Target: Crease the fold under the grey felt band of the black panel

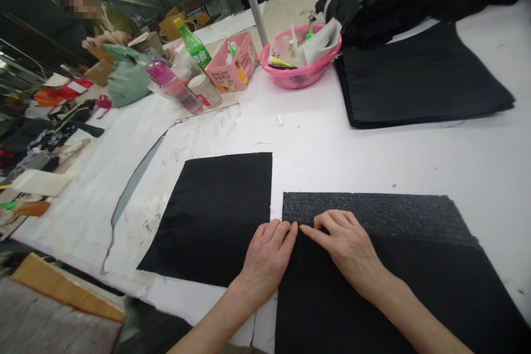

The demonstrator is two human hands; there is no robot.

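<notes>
A large black fabric piece (332,298) lies at the lower right, with a speckled dark grey strip (398,215) along its far edge. My left hand (269,251) rests at the piece's left edge, fingers pressed together at the strip's lower border; whatever is between them is too small to make out. Just right of it, my right hand (344,243) touches the same border, its thumb and index finger reaching toward the left fingertips and the other fingers curled. A smaller black fabric piece (215,210) lies flat to the left, close beside my left hand.
Black fabric sheets (415,83) are stacked at the back right, below a dark cloth heap (373,0). Farther back stand a pink basket (298,74), a pink box (234,63), a green bottle (193,44) and a purple-capped bottle (174,86). A person (112,19) is at the upper left.
</notes>
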